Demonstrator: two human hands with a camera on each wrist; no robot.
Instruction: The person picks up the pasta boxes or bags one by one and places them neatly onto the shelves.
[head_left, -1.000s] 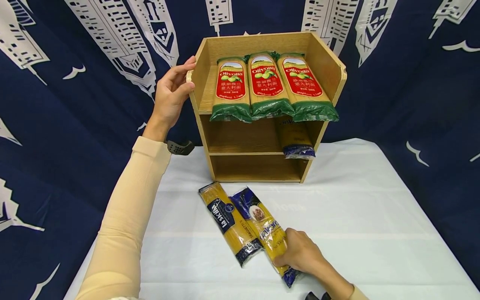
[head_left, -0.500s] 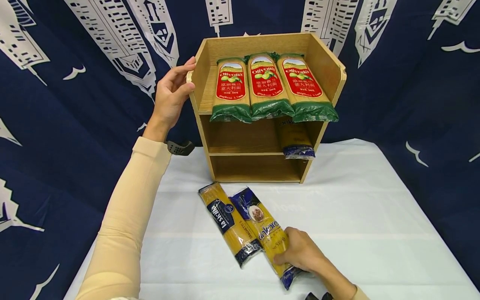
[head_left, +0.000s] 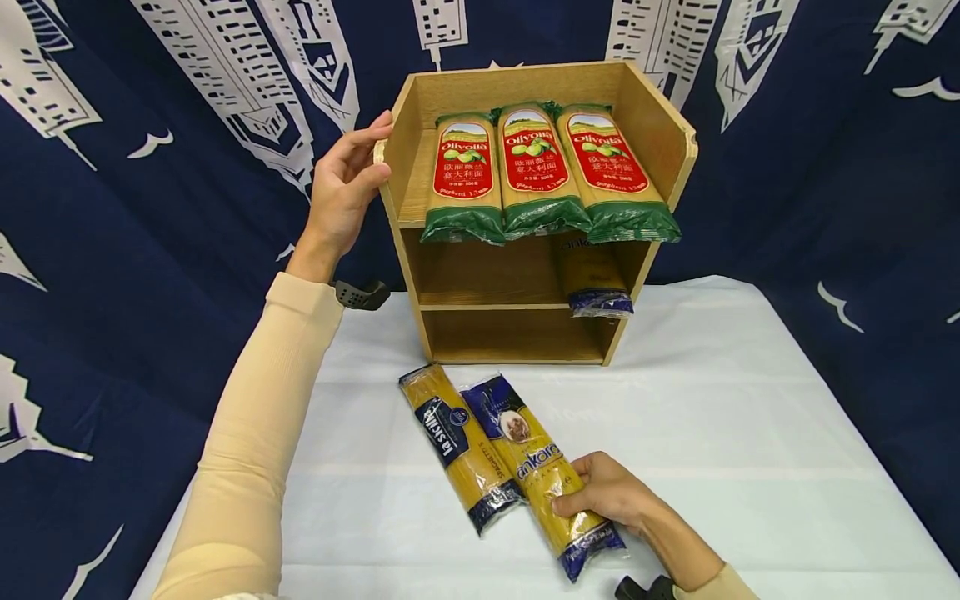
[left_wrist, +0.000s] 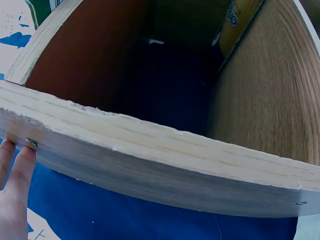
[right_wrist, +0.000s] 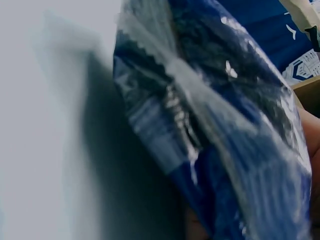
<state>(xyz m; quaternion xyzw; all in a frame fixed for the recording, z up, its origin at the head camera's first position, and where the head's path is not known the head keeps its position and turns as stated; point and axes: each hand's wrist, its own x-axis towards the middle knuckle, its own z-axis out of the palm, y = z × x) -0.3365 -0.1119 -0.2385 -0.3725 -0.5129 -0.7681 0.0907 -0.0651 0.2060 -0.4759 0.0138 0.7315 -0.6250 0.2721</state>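
My right hand (head_left: 611,492) grips a yellow and blue ankara spaghetti packet (head_left: 534,454) near its lower end, thumb on top and fingers at its right side. In the right wrist view, the packet's crinkled blue end (right_wrist: 225,130) fills the middle, with a shadow on the cloth beneath. Just left lies a la sicilia spaghetti packet (head_left: 457,446) on the table. My left hand (head_left: 341,187) touches the left side of a wooden shelf (head_left: 495,336), thumb at the front edge. Two of its outstretched fingers (left_wrist: 21,172) meet the outer panel in the left wrist view.
Three red-labelled Olivolia spaghetti packets (head_left: 534,158) lie side by side on the top level, their green ends overhanging. Another ankara packet (head_left: 596,279) sits at the right of the middle level. White cloth (head_left: 720,417) covers the table; a navy printed curtain (head_left: 825,192) hangs behind.
My right hand has shifted slightly right along the ankara packet and its grip shows more from the side. The packet's near end has turned and looks slightly raised. My left hand stays put.
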